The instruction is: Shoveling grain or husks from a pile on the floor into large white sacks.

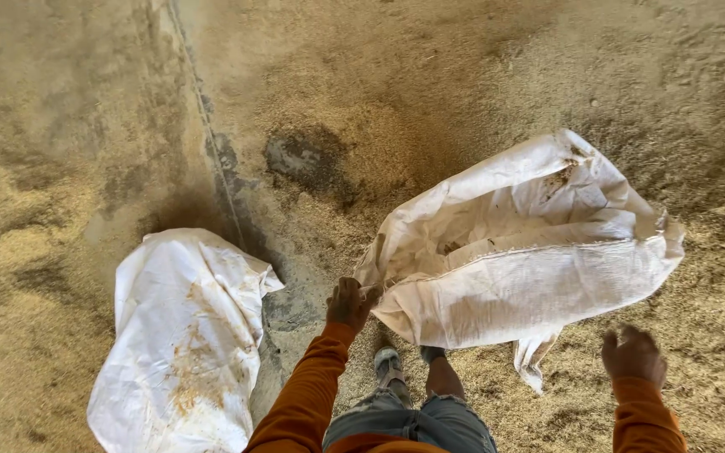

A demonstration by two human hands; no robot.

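Note:
A white woven sack (513, 252) hangs open and crumpled above the floor at centre right, with brown stains inside its mouth. My left hand (348, 302), in an orange sleeve, grips the sack's left edge. My right hand (633, 354) hovers to the lower right of the sack, apart from it, fingers loosely curled and holding nothing. A second white sack (182, 344), stained with rust-coloured marks, lies flat on the floor at lower left.
The floor (463, 75) is covered with a layer of tan husk or grain dust, with dark bare patches (304, 159) near the middle. A thin line (211, 143) runs down the floor at left. My sandalled foot (388, 366) shows below the sack.

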